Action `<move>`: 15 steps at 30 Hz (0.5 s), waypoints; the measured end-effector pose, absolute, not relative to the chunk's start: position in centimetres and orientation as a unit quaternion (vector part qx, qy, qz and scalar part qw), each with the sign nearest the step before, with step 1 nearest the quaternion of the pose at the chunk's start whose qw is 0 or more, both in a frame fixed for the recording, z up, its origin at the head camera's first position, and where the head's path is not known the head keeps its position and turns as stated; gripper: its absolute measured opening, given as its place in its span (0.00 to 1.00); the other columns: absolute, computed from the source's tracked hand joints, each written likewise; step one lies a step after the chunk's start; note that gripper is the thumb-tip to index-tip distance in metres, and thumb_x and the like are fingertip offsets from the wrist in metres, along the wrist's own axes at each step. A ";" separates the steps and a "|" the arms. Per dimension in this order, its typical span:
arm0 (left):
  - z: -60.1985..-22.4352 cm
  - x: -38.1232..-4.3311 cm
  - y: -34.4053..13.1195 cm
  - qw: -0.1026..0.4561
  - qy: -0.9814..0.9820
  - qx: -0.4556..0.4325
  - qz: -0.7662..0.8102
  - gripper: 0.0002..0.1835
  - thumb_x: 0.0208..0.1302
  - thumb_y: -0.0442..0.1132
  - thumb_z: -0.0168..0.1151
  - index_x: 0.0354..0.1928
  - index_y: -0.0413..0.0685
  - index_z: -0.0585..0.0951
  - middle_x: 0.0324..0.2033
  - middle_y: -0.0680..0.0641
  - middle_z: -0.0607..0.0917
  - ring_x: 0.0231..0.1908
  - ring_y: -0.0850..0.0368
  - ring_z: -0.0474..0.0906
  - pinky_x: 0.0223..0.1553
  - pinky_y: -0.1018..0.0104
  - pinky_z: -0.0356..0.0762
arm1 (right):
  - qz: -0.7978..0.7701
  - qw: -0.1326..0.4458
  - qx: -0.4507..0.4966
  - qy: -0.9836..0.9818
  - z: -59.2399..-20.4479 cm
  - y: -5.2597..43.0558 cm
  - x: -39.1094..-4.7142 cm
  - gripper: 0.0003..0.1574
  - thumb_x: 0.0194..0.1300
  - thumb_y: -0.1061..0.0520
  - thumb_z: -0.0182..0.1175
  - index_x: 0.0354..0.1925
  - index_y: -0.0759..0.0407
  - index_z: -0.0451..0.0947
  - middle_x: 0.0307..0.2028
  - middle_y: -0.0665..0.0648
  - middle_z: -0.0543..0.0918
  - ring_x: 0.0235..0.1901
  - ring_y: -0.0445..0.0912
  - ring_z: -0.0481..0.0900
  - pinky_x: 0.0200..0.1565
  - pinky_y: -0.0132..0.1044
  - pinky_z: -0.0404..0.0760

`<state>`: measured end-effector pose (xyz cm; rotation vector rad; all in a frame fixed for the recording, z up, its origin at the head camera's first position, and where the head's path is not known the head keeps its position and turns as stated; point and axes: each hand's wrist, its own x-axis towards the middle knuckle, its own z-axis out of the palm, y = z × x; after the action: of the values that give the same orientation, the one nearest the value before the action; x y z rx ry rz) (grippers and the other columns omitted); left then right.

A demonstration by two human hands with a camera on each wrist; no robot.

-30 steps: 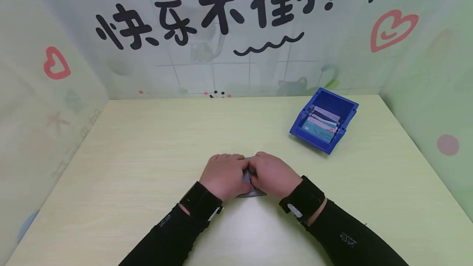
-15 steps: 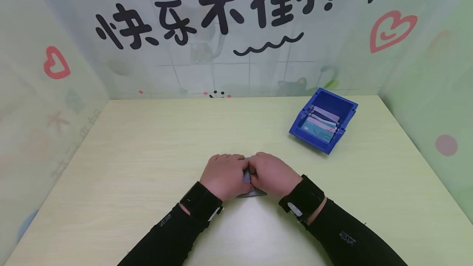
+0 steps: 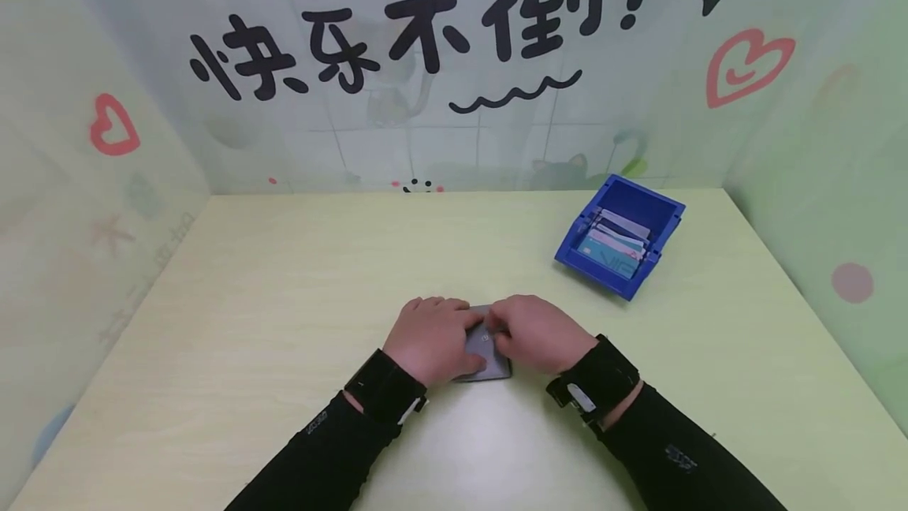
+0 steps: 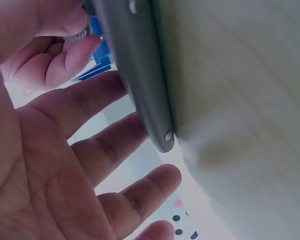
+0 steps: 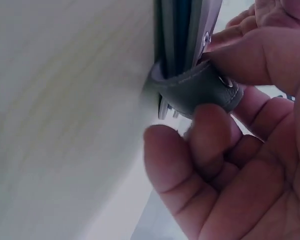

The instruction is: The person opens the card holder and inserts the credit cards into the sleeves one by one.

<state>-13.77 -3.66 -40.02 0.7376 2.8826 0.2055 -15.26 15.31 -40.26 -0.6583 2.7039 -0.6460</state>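
Observation:
A grey card holder lies flat on the table between both hands in the head view. My left hand rests on its left part, thumb and index finger on top; in the left wrist view the fingers are fairly straight, some touching the edge of the card holder. My right hand pinches the stitched strap of the card holder between thumb and fingers in the right wrist view. That strap bends away from the layered edge, and a metal snap shows on it. A small snap stud is visible on the top face.
A blue open box with several cards in it, one marked VIP, stands at the back right of the table. Patterned cloth walls border the table at the back and sides.
My right hand has moved a little to the right and uncovered the card holder's top face and stud. The left hand stays in place. The head view has tilted slightly up.

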 end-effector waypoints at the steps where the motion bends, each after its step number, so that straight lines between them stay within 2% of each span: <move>1: -40.0 -13.8 -3.6 0.084 0.963 0.247 0.069 0.34 0.63 0.62 0.71 0.70 0.61 0.81 0.66 0.48 0.83 0.66 0.44 0.77 0.68 0.42 0.71 | -0.225 0.145 -0.225 0.937 -40.3 15.5 -15.3 0.06 0.71 0.59 0.63 0.35 0.54 0.83 0.31 0.48 0.81 0.31 0.43 0.75 0.34 0.36 0.74; 5: -40.1 -13.6 -3.4 0.101 0.960 0.252 0.073 0.37 0.62 0.64 0.70 0.70 0.58 0.80 0.69 0.46 0.79 0.70 0.41 0.73 0.72 0.40 0.67 | -0.228 0.146 -0.217 0.938 -40.4 16.4 -15.4 0.09 0.71 0.56 0.65 0.31 0.50 0.81 0.27 0.46 0.80 0.27 0.42 0.73 0.30 0.34 0.71; 9: -40.2 -13.3 -2.8 0.109 0.950 0.281 0.085 0.41 0.59 0.66 0.73 0.71 0.55 0.78 0.72 0.45 0.76 0.73 0.38 0.69 0.74 0.39 0.64 | -0.224 0.143 -0.217 0.939 -40.2 17.0 -15.4 0.10 0.71 0.56 0.64 0.29 0.50 0.80 0.26 0.46 0.79 0.26 0.41 0.72 0.29 0.33 0.71; 15: -40.1 -13.2 -2.3 0.092 0.933 0.334 0.096 0.37 0.58 0.56 0.77 0.69 0.57 0.79 0.68 0.49 0.79 0.71 0.43 0.74 0.72 0.50 0.71 | -0.223 0.154 -0.222 0.936 -39.4 17.5 -15.7 0.12 0.70 0.60 0.60 0.28 0.52 0.82 0.24 0.46 0.78 0.27 0.42 0.73 0.32 0.34 0.72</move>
<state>-13.18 -2.29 -40.13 0.9930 2.7714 0.2839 -15.67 17.47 -39.40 -0.6376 2.6841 -0.6391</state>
